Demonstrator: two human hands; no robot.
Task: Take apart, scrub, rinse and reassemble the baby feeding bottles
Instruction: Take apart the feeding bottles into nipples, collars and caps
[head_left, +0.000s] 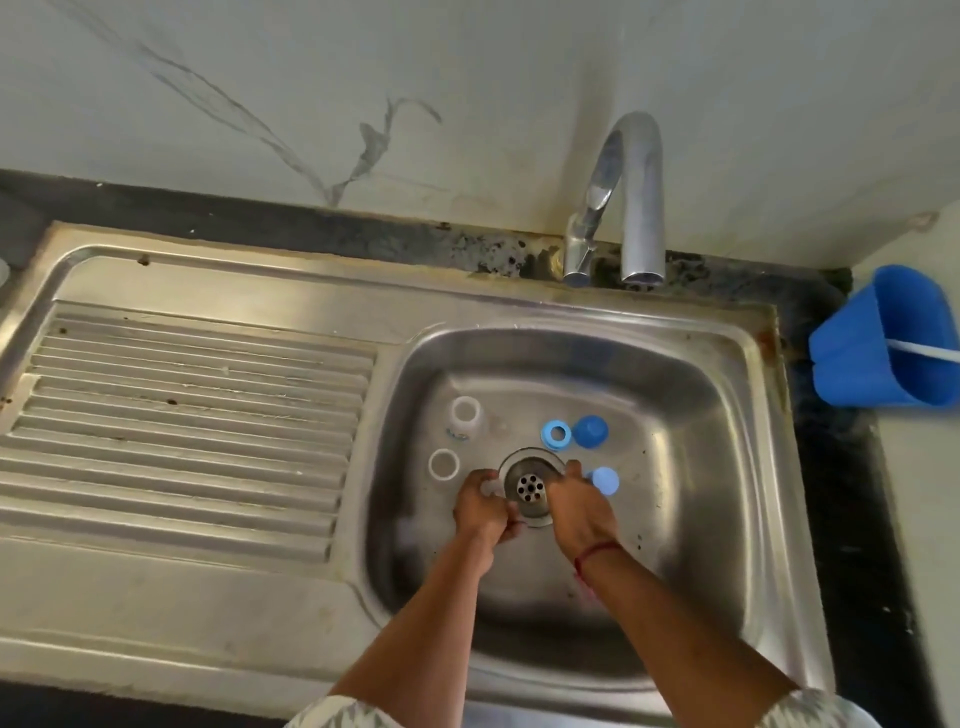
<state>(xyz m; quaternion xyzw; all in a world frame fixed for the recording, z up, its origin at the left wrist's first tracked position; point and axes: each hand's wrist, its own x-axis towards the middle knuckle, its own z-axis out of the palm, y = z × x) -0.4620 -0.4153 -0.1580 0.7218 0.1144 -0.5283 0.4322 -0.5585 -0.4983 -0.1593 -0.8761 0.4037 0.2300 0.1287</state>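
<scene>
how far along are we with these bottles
Done: taken apart; two clear bottles, a blue ring and blue caps lie loose in the sink. In hand: left hand and right hand are beside the drain; their grip is unclear. Left: scrubbing, rinsing, reassembly; the tap is dry.

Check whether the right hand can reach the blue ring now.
Probably yes. The blue ring lies uncovered on the sink floor just past the drain, with nothing between it and the right hand. The blue cap sits close beside it and may get nudged.
</scene>
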